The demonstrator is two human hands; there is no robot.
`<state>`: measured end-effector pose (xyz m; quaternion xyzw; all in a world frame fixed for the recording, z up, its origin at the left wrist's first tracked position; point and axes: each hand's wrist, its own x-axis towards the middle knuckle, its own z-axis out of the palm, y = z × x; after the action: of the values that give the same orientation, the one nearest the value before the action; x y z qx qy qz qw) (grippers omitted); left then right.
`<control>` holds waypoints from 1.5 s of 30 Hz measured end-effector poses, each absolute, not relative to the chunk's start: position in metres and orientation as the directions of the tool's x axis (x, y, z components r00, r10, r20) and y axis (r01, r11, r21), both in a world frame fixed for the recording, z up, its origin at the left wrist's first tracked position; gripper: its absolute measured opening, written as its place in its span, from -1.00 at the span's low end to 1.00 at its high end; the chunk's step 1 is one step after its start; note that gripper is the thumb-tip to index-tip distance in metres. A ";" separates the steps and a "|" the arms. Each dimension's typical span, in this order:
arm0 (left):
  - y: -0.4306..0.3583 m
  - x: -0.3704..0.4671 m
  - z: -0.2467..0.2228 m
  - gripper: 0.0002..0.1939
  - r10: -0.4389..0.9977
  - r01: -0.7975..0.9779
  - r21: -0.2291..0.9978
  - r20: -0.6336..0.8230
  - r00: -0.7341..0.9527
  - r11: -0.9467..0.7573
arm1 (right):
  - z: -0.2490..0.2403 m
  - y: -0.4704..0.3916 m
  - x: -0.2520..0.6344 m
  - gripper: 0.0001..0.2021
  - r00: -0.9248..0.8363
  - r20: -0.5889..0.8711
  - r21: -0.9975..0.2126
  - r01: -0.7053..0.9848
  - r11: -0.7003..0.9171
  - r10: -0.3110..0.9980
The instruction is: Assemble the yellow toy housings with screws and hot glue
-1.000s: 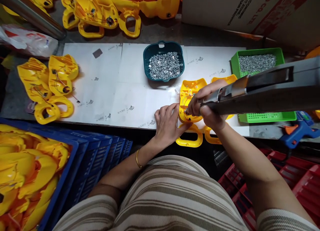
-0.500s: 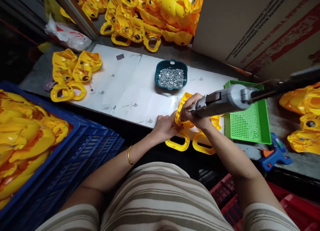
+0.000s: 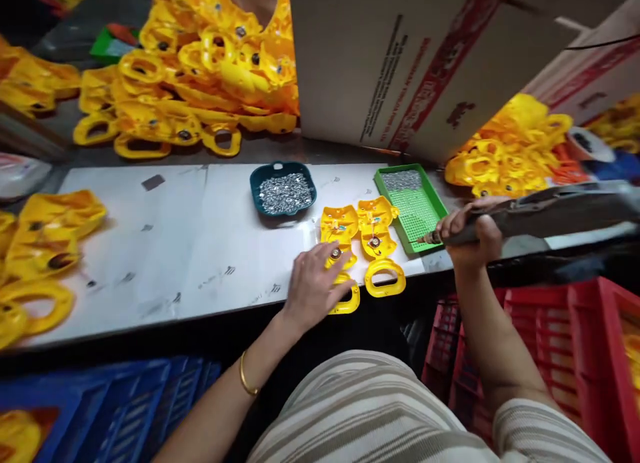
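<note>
At near edge of white sheet [image 3: 165,243]: left yellow shell [image 3: 343,239] and right yellow shell [image 3: 374,228], side by side, hollow sides up, handles past the edge.
Left hand [image 3: 313,283]: fingers apart, laid over lower part of left shell, not wrapped round it.
Right hand [image 3: 473,231]: clamped round power screwdriver [image 3: 560,213].
Screwdriver tip: at green tray's [image 3: 415,213] near right corner; contact unclear.
Teal bin [image 3: 256,191]: beyond shells, small silvery parts inside.

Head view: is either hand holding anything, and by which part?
The right hand grips the power driver just behind its bit. The left hand lies over a yellow shell; whether it grips is unclear.
</note>
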<state>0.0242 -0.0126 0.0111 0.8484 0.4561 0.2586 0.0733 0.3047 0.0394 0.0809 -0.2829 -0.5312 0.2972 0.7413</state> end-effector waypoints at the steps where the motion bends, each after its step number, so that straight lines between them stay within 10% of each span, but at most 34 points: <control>1: -0.011 0.027 0.011 -0.45 0.727 0.644 0.339 0.350 0.591 -0.686 | 0.073 0.037 0.310 -0.84 0.345 0.590 -0.758 -0.075 0.648 0.730; 6: 0.005 0.041 0.009 -0.27 0.454 0.382 0.338 0.165 0.876 -0.860 | 0.050 0.035 0.317 -0.76 0.575 0.489 -0.845 0.125 0.520 0.656; 20: 0.022 0.035 0.028 -0.33 0.381 0.383 0.156 -0.046 0.923 -0.910 | 0.041 0.018 0.332 -0.63 0.338 0.460 -0.881 0.289 0.374 0.821; 24: 0.031 0.012 0.041 -0.36 0.370 0.383 0.101 -0.127 0.921 -0.918 | 0.034 -0.013 0.357 -0.58 0.462 0.570 -0.819 0.386 0.425 0.679; 31: 0.048 -0.034 0.047 -0.68 0.278 0.284 0.031 -0.116 0.953 -0.958 | -0.005 -0.040 0.406 -0.60 0.552 0.462 -0.613 0.764 -0.200 0.694; 38: 0.043 -0.063 0.062 -0.56 0.329 0.333 0.008 -0.134 0.935 -0.943 | -0.030 -0.049 0.430 -0.41 0.765 0.170 -0.649 0.561 -0.515 0.621; 45: 0.015 -0.048 0.057 -0.61 0.571 0.571 0.038 0.016 0.821 -0.820 | -0.035 -0.050 0.426 -0.45 0.861 -0.046 -0.952 0.115 -0.282 0.507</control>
<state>-0.0476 0.0146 0.0571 0.9539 0.2993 0.0132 0.0155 0.4257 -0.0500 -0.0352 -0.7817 -0.1987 0.1732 0.5652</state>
